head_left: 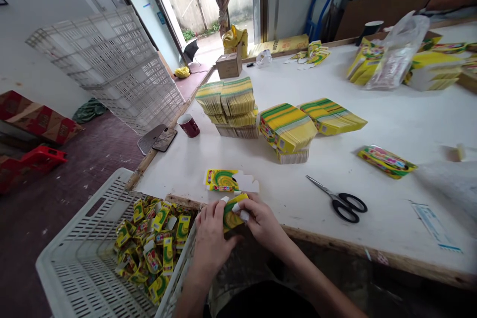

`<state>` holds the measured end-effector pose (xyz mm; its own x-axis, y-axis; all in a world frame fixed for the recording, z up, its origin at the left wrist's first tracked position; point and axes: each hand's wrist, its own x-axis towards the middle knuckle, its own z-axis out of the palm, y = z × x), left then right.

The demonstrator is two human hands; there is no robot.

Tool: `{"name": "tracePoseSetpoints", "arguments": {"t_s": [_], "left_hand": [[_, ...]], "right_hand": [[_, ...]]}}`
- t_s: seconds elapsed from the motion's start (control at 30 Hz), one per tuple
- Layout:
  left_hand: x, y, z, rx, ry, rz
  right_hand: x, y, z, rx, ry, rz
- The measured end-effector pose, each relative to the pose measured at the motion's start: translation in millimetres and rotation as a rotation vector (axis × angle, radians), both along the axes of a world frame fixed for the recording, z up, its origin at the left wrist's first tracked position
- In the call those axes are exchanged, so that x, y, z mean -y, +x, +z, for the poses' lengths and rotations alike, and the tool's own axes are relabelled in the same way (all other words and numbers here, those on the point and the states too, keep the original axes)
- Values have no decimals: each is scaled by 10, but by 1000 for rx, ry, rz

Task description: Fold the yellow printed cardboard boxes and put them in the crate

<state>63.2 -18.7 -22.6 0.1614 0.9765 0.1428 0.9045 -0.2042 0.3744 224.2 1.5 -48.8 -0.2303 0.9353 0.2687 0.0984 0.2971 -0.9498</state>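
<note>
Between my hands at the table's front edge is a small yellow-and-green carton [231,214]. My left hand [211,231] grips its left side, with the fingers over the top. On the right side, my right hand [259,216] pinches the carton near its upper end; white coverings show on some fingertips. Just beyond my hands lies a flat, unfolded carton [223,180] with white flaps pointing right. To the lower left, a white plastic crate [74,263] holds many small yellow cartons [161,238].
Stacked flat cartons [234,104] stand mid-table, with further bundles [286,126] beside them. Black-handled scissors [341,201] and a filled candy packet [387,160] lie to the right. A maroon mug [189,125] and a phone [164,138] sit near the left edge. White crates [112,69] are stacked beyond.
</note>
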Motion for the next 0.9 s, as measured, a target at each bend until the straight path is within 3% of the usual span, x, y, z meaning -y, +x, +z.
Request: {"name": "tracePoseSetpoints", "arguments": {"t_s": [0.2, 0.4, 0.7, 0.9], "left_hand": [[-35, -36, -25, 110, -5, -50], [-58, -80, 25, 126, -27, -36], [-26, -4, 62, 126, -77, -47], [-55, -3, 101, 104, -26, 7]], "right_hand": [[-17, 83, 81, -18, 67, 115], [-34, 88, 34, 92, 83, 102], [-132, 345, 163, 224, 82, 310], [-4, 204, 24, 122, 17, 191]]}}
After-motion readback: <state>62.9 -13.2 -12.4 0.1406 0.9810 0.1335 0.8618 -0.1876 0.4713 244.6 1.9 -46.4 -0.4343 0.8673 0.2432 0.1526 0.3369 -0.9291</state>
